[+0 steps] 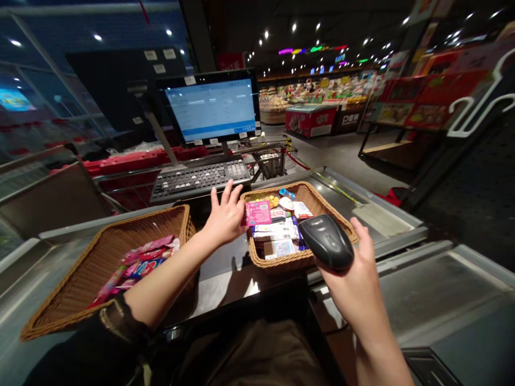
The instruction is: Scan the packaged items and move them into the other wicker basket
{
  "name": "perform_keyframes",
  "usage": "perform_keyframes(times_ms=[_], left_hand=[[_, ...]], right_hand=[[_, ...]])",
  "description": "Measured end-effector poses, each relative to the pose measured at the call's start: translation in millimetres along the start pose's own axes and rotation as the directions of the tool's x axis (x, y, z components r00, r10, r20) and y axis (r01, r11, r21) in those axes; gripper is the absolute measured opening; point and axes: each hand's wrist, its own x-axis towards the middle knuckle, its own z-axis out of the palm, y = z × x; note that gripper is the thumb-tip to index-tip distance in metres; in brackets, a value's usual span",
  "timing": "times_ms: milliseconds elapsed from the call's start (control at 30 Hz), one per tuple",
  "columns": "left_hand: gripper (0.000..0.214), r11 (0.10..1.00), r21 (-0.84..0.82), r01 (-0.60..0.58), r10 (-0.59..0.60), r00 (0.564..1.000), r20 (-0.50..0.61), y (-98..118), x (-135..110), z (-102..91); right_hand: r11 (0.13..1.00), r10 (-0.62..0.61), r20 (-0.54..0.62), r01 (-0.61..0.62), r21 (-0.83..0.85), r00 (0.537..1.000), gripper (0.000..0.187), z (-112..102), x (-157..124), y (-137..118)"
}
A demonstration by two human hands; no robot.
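My right hand [358,268] is wrapped round a black handheld barcode scanner [328,241], its head pointing left over the right-hand wicker basket [277,262]. At that basket's left rim, my left hand [227,217] pinches a flat pink packet [258,213] at its left edge, with the other fingers spread upward. Inside the basket lie white-and-purple boxes [277,230], a small white box [279,248], yellow items [271,200] and a blue-capped item [286,193]. Left of my forearm, a second wicker basket [107,241] holds pink, red and blue candy packets [147,262].
A keyboard [201,177] and a lit monitor [213,107] stand behind my left hand. The metal checkout counter [217,279] runs under both baskets. A shopping cart [269,161] is beyond it, and a white hook rack [483,102] is at right.
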Motion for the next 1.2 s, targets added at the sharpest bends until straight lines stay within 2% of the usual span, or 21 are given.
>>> perform_keyframes(times_ms=[167,300,533,700,833,967,1100,1200], left_hand=[[0.055,0.991,-0.076,-0.108,0.12,0.979,0.165,44.4,33.9,25.9],[0.057,0.989,-0.049,-0.137,0.145,0.956,0.253,70.2,45.4,53.0],[0.048,0.997,-0.056,-0.057,0.075,0.919,0.388,73.6,43.9,76.8],[0.052,0.991,-0.13,-0.007,0.056,0.924,0.378,71.2,40.8,81.9],[0.059,0.965,-0.259,0.045,0.032,0.958,0.286,65.2,41.3,89.7],[0.047,0.861,-0.502,0.082,-0.072,0.997,0.039,55.8,44.3,101.2],[0.031,0.756,-0.652,-0.053,-0.127,0.966,-0.226,54.3,34.5,97.7],[0.029,0.749,-0.641,-0.167,-0.063,0.946,-0.319,54.5,7.7,82.3]], right_hand=[[0.999,0.036,-0.024,-0.037,-0.022,0.999,0.035,-13.6,1.9,14.1],[0.997,0.056,-0.006,-0.056,-0.049,0.998,0.036,-17.3,1.4,15.1],[0.995,0.077,-0.014,-0.078,-0.062,0.997,0.038,-16.1,2.4,19.9],[0.995,0.086,-0.017,-0.087,-0.053,0.996,0.038,-13.9,2.4,26.3],[0.992,0.113,-0.036,-0.115,-0.052,0.993,0.039,-15.5,0.2,28.4],[0.992,0.112,-0.043,-0.114,-0.058,0.993,0.038,-15.9,-3.4,21.8],[0.997,0.057,-0.001,-0.057,-0.055,0.998,0.036,-13.3,-9.5,13.9],[0.997,-0.039,0.003,0.039,-0.063,0.999,0.034,-9.7,-14.2,16.0]])
